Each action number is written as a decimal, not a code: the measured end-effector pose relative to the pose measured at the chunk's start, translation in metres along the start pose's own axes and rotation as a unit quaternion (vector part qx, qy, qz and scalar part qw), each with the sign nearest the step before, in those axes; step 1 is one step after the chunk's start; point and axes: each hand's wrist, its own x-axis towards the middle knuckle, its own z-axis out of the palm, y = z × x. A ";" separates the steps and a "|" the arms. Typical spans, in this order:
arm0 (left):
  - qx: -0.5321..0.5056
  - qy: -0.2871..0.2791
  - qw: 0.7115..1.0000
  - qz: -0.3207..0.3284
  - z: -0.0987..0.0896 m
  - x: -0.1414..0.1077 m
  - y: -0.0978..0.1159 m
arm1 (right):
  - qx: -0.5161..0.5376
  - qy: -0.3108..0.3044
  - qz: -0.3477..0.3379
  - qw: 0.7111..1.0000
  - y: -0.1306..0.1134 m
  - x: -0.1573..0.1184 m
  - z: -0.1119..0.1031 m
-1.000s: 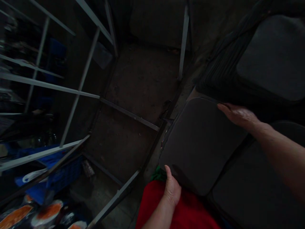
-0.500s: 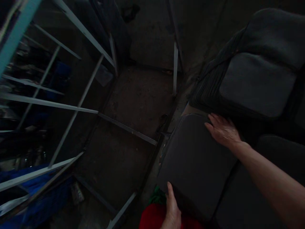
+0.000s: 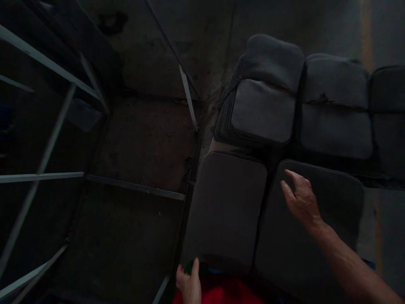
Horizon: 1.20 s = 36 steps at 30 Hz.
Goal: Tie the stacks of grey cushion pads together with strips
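Observation:
A flat dark grey padded sheet stack (image 3: 228,207) with rounded corners lies at the lower middle. My left hand (image 3: 190,280) is at its near left corner, thumb and fingers apart, holding nothing. Over a second dark grey stack (image 3: 316,236), just to the right, my right hand (image 3: 302,198) hangs with its fingers apart and nothing in it. Beyond them stands a taller tied stack (image 3: 264,109) of similar grey pieces, cinched across its middle. Another tied stack (image 3: 335,131) is beside it.
Pale metal bars (image 3: 47,131) of a frame cross the left side. A brown floor panel (image 3: 148,143) with a metal crossbar (image 3: 136,187) lies between the frame and the stacks. A further grey stack (image 3: 389,126) is at the right edge. A faint yellow line (image 3: 366,33) marks the floor.
The view has swung right, showing more stacks. My right hand has left the far edge of the first stack and moved over the second. My left hand stays near the first stack's near corner.

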 end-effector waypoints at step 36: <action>0.586 -0.040 0.644 0.491 0.162 -0.029 0.179 | -0.068 -0.109 0.010 0.992 0.018 0.054 0.020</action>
